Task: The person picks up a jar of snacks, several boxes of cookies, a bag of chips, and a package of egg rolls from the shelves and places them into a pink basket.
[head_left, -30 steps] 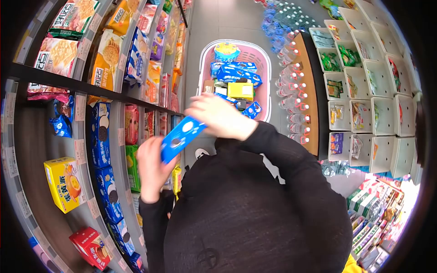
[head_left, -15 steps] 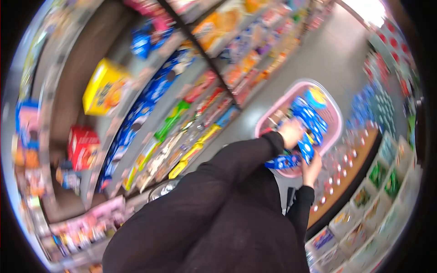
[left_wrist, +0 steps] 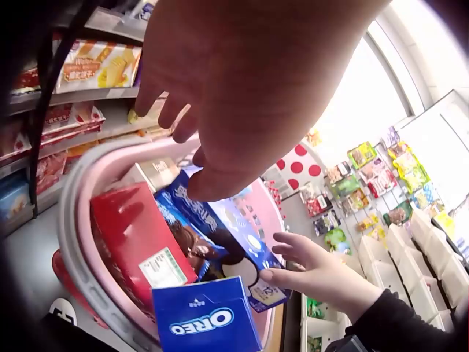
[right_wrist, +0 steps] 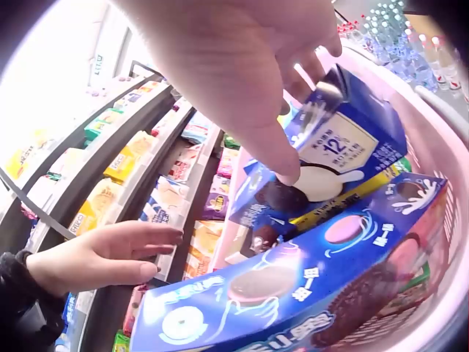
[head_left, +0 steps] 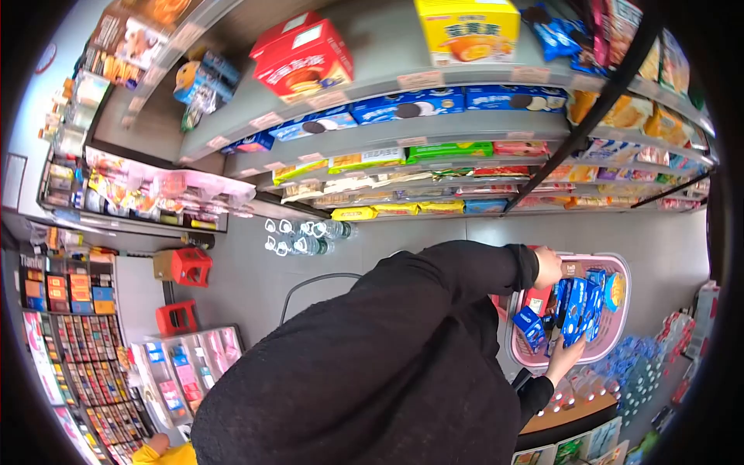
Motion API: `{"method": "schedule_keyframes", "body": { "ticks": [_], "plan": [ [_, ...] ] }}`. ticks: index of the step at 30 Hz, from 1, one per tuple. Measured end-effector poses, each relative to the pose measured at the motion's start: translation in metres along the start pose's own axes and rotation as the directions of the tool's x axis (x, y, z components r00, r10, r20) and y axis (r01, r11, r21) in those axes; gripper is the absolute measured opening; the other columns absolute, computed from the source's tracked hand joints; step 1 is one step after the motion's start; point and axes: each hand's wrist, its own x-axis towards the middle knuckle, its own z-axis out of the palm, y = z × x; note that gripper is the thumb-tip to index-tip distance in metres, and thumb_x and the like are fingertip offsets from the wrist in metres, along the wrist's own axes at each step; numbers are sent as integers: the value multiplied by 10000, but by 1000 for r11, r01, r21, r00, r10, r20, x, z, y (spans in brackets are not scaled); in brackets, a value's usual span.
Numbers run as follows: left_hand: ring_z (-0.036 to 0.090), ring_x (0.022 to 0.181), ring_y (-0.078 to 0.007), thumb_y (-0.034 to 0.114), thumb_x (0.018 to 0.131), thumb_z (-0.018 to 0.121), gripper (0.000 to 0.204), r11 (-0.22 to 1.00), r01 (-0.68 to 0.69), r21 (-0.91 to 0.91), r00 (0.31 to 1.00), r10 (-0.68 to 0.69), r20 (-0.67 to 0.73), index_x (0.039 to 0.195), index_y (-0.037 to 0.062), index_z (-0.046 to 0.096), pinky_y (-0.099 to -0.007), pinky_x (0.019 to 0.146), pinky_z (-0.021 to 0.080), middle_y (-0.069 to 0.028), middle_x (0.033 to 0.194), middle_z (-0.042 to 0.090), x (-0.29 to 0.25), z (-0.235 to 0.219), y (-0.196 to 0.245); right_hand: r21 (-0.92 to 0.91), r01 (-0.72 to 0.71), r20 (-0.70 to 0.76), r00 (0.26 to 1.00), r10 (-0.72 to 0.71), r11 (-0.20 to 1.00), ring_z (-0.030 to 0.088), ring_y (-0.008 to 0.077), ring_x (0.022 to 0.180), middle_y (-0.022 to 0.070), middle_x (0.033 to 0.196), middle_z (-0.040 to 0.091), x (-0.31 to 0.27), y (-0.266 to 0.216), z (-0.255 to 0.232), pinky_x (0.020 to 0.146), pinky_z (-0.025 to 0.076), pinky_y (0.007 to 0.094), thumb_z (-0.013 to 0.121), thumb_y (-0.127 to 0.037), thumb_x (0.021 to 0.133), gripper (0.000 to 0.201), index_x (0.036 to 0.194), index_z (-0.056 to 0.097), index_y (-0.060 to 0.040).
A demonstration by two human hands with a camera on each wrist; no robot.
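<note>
A pink basket holds several blue Oreo boxes, a red box and a round blue-and-yellow tub. My left hand is over the basket's shelf-side rim. Its fingers are apart and hold nothing; in the left wrist view the thumb overlaps a long blue box. From the opposite side reaches my right hand, its extended fingers and thumb against an Oreo box. Another Oreo box stands at the basket's near end.
Shelves hold a yellow box, a red box and rows of blue biscuit boxes. Bottles line the basket's other side. Red stools and bottled water stand on the floor behind.
The blue box held between both hands beside the shelf was carried down into the basket. The view has swung round; the left hand has let go, and the right hand rests against a box.
</note>
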Motion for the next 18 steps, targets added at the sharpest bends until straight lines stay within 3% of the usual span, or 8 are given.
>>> {"method": "schedule_keyframes", "body": {
  "ticks": [3,5,7,11,13,15,17,18],
  "plan": [
    [600,879,-343,185,678,598,255,993,13,-115,1000,-15,-16,887,49,652,-423,745,492,-183,946,615,-45,-23,-31,22,93,-83,992,-91,995,408,378,1163,229,1229,450,3,-51,-10,984,309,429,640,-90,735,605,1265,376,33],
    [600,867,-338,209,667,610,274,983,41,-180,997,-30,65,872,28,637,-411,725,495,-192,916,618,-99,-66,-42,97,179,-98,981,-170,979,411,374,1161,232,1232,445,3,-86,-9,983,311,423,624,-79,749,574,1255,383,45],
    [594,848,-336,235,669,615,276,988,58,-140,997,-50,62,839,17,614,-417,699,492,-180,872,617,-136,-61,-74,147,252,-134,963,-233,956,414,360,1164,230,1232,446,-1,-130,-4,983,314,410,599,-74,782,526,1247,390,55],
    [578,839,-351,249,715,614,292,987,63,-146,991,-80,-111,876,13,554,-433,730,475,-178,858,599,-241,-50,-134,277,437,-101,899,-426,856,415,347,1170,209,1238,448,-28,-229,11,997,309,388,584,-53,783,511,1249,394,34],
    [568,889,-353,258,739,619,342,970,182,-164,981,-189,-31,970,16,549,-427,763,466,-180,924,592,-299,-49,-155,372,463,-4,868,-497,805,406,339,1184,196,1241,448,-48,-277,27,1004,308,384,586,-44,774,504,1240,407,23],
    [560,923,-353,287,765,614,397,935,254,-248,955,-283,-88,1054,24,544,-427,779,463,-181,987,585,-363,-41,-173,344,584,24,777,-629,735,423,362,1159,217,1210,463,-70,-326,45,980,341,400,587,-36,758,474,1203,433,22],
    [560,936,-344,281,790,607,423,910,308,-279,923,-357,-145,1119,29,525,-425,794,460,-173,1021,580,-425,-41,-181,425,591,167,693,-701,686,464,363,1104,210,1148,506,-94,-384,51,953,370,395,595,-30,721,454,1155,468,14],
    [560,941,-338,257,798,601,400,893,297,-339,882,-392,-261,1115,26,525,-417,804,457,-170,1019,582,-453,-34,-185,464,615,212,622,-754,638,476,363,1081,197,1137,517,-104,-406,59,936,385,390,593,-30,723,451,1155,471,7]
  ]
}}
